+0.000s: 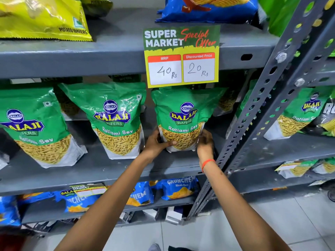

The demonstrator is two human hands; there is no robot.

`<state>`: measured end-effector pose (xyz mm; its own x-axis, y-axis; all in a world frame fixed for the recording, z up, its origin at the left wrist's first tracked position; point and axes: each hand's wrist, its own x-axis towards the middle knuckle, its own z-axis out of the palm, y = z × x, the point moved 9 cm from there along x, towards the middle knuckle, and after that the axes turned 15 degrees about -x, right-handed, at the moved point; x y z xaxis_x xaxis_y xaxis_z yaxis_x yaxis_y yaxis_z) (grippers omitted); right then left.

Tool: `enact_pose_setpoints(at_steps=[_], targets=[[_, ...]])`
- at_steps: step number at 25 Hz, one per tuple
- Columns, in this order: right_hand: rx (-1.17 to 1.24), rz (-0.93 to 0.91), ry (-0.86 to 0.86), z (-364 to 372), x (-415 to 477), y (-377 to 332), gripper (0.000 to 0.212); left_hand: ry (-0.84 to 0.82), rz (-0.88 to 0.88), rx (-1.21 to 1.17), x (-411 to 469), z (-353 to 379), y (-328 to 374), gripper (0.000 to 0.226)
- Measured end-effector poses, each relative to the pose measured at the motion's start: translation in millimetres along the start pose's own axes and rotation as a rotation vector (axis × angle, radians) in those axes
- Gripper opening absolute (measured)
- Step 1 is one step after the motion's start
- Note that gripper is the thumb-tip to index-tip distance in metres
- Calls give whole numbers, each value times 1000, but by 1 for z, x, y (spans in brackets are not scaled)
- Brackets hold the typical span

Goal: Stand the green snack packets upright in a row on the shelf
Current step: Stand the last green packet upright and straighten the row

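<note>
Three green snack packets stand upright along the grey middle shelf: one at the left, one in the middle and one at the right. Both hands grip the base of the right packet. My left hand holds its lower left corner, thumb across the front. My right hand presses its lower right side. More green packets stand behind this front row, partly hidden.
A price card hangs from the upper shelf edge, just over the held packet. A perforated grey upright stands close at the right. Beyond it, another shelf bay holds a green packet. Blue packets fill the lower shelf.
</note>
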<state>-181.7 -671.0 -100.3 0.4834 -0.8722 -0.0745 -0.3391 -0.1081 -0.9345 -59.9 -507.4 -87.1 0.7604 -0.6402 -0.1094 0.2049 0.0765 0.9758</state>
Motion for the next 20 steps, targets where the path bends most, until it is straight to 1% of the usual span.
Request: enact_pose_setpoints(at_steps=[2,5,8,9,10,11,12,14,16,18,20], targets=[[64,-10,68,-9,2,-5,22,71,20,-84,-5,-6,8,51],[126,-121,148,-19,0,-28,19,220,154,-149,-15,-15,29,23],[150,-258,195,-26,-5,-56,17,263,298,-147,-18,-9,59,5],[133,-298,193,-26,-5,-65,17,283,330,-153,-18,-8,68,6],[99,-312,193,-26,-3,-69,16,303,353,-159,-17,-9,73,13],[60,-297,211,-27,-1,-70,15,316,371,-155,-17,-9,75,17],[34,-262,246,-30,1,-67,15,328,380,-147,-16,-9,75,17],[55,-172,312,-34,5,-57,15,345,390,-154,-16,-9,73,10],[97,-112,327,-33,7,-53,17,352,396,-168,-15,-11,72,9],[156,-87,258,-25,10,-52,16,321,372,-141,-13,-10,71,14],[237,-3,124,-8,9,-40,19,234,236,-141,-11,-4,54,14]])
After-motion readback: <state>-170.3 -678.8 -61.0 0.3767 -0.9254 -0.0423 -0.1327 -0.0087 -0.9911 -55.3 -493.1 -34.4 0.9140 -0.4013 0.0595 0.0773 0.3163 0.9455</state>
